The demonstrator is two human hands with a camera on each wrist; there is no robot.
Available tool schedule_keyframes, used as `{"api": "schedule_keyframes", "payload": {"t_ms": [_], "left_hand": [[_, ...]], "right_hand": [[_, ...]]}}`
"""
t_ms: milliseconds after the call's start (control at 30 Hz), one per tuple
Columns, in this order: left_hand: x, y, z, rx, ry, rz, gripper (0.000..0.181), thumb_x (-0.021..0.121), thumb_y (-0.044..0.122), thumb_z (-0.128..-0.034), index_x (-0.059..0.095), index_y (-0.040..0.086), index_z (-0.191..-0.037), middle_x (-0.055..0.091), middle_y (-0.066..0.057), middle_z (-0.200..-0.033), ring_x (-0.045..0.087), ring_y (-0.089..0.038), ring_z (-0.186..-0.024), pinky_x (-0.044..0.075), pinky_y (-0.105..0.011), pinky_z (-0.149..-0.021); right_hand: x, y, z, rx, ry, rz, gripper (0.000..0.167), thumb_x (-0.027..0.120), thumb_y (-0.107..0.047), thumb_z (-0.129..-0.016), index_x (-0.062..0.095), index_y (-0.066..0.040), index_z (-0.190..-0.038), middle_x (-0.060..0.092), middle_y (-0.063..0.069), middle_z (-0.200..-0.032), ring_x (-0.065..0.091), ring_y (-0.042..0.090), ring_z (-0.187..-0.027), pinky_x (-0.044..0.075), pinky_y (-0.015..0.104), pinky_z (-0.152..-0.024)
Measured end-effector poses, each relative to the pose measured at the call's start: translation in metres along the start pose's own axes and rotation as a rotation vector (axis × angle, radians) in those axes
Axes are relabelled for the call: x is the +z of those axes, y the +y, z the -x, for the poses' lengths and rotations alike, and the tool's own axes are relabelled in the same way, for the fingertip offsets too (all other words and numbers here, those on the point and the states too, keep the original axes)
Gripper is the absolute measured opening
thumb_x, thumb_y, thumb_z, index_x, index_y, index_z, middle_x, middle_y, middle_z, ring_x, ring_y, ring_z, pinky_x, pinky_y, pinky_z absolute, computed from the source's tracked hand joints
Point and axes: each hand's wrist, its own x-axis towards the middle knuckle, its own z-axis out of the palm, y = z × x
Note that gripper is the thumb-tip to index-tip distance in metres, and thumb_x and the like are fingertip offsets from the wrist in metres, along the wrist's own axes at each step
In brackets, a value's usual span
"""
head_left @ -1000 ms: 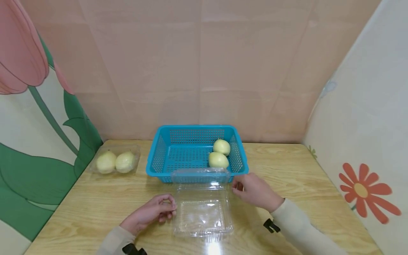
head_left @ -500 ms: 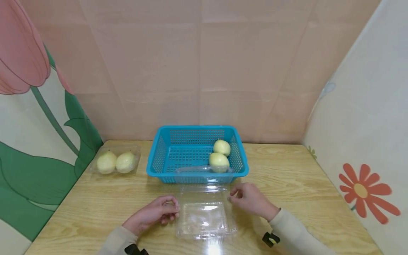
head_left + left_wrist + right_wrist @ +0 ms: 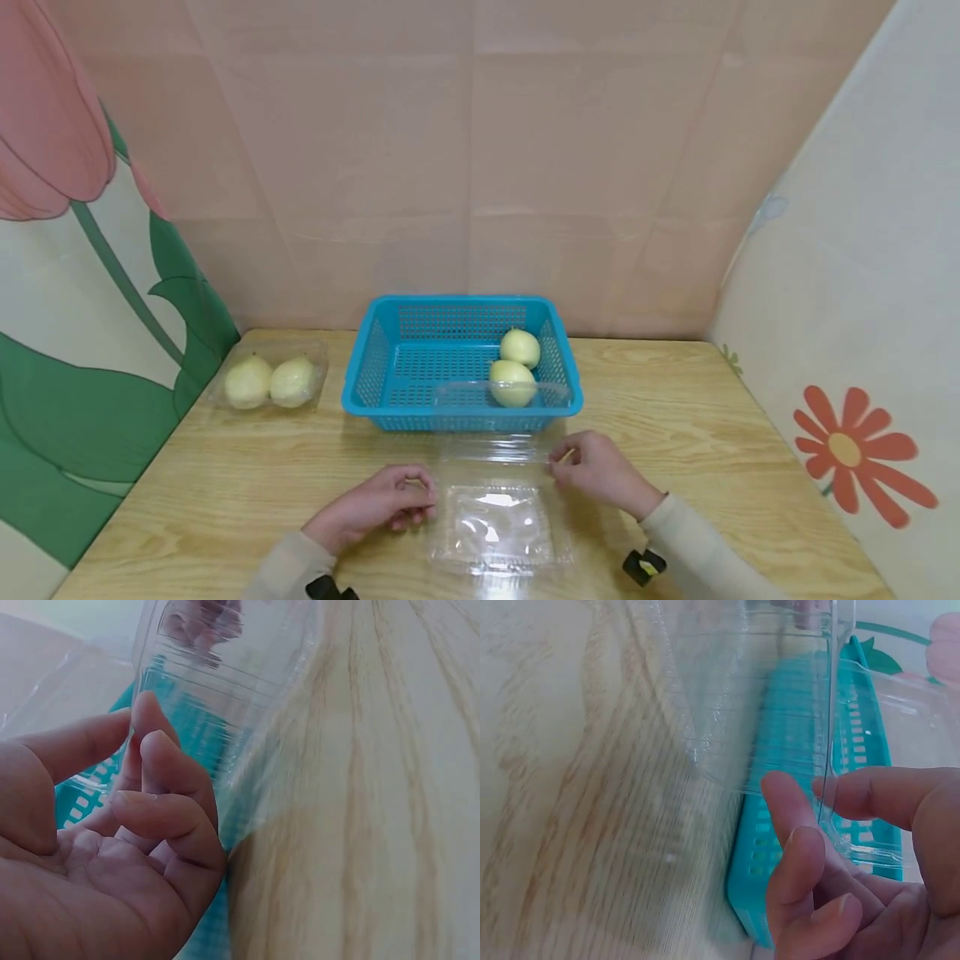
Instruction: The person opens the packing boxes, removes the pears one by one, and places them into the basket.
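An unfolded clear plastic box (image 3: pixel 498 521) lies in front of the blue basket, its lid part rising over the basket's front rim. At its left edge the left hand (image 3: pixel 382 504) pinches the rim between thumb and finger; the left wrist view shows that hand (image 3: pixel 142 817) with its other fingers curled. On the other side the right hand (image 3: pixel 603 473) pinches the right edge near the hinge, and in the right wrist view the hand (image 3: pixel 855 862) has thumb and forefinger at the rim. Nothing lies inside the box.
The blue basket (image 3: pixel 442 410) holds two pale green round fruits (image 3: pixel 520 348), toward its right side. At the left of the wooden table (image 3: pixel 660 400) sits a clear box with two more such fruits (image 3: pixel 248 382). A pink cloth wall rises behind.
Both hands and the clear box have shifted, the box moving rightward and a little nearer the person. The right hand is lower along the box's edge than a second ago.
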Motion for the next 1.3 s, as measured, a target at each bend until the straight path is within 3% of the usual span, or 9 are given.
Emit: {"api": "schedule_keyframes", "payload": {"t_ms": [267, 600, 867, 1100, 1300], "left_hand": [[0.001, 0.0, 0.001, -0.007, -0.003, 0.011, 0.033, 0.062, 0.021, -0.0973, 0.059, -0.01, -0.111, 0.069, -0.003, -0.089, 0.054, -0.01, -0.072, 0.039, -0.016, -0.054], [-0.016, 0.002, 0.011, -0.051, 0.114, 0.082, 0.03, 0.061, 0.02, -0.0983, 0.059, -0.007, -0.111, 0.067, -0.004, -0.088, 0.056, -0.009, -0.069, 0.044, -0.018, -0.053], [-0.038, 0.01, 0.019, -0.038, 0.258, 0.142, 0.018, 0.056, 0.016, -0.1004, 0.059, -0.001, -0.105, 0.062, -0.001, -0.086, 0.055, -0.006, -0.067, 0.044, -0.016, -0.052], [-0.069, 0.018, 0.03, 0.003, 0.391, 0.215, 0.015, 0.048, 0.014, -0.104, 0.058, 0.005, -0.098, 0.059, 0.001, -0.084, 0.052, -0.006, -0.066, 0.043, -0.017, -0.055], [-0.097, 0.023, 0.043, 0.027, 0.596, 0.328, 0.02, 0.044, 0.014, -0.1055, 0.06, 0.01, -0.094, 0.062, 0.003, -0.082, 0.055, -0.005, -0.067, 0.044, -0.017, -0.057]], "right_hand": [[-0.016, 0.012, 0.007, 0.018, -0.051, -0.035, 0.02, 0.071, -0.019, -0.09, 0.07, 0.0, -0.095, 0.07, 0.005, -0.072, 0.065, 0.019, -0.063, 0.05, 0.029, -0.052], [-0.046, 0.032, 0.019, 0.115, -0.07, -0.032, 0.02, 0.067, -0.015, -0.091, 0.068, 0.003, -0.1, 0.07, 0.007, -0.074, 0.064, 0.02, -0.066, 0.052, 0.031, -0.054], [-0.066, 0.053, 0.021, 0.12, -0.04, -0.024, 0.022, 0.066, -0.012, -0.089, 0.066, 0.005, -0.105, 0.07, 0.008, -0.076, 0.065, 0.022, -0.069, 0.055, 0.037, -0.058], [-0.086, 0.074, 0.024, 0.178, 0.004, 0.014, 0.022, 0.066, -0.014, -0.092, 0.067, 0.004, -0.106, 0.071, 0.008, -0.081, 0.066, 0.023, -0.074, 0.055, 0.039, -0.062], [-0.102, 0.087, 0.027, 0.192, 0.024, 0.046, 0.027, 0.066, -0.015, -0.093, 0.067, 0.006, -0.109, 0.072, 0.009, -0.085, 0.066, 0.024, -0.075, 0.056, 0.039, -0.064]]}}
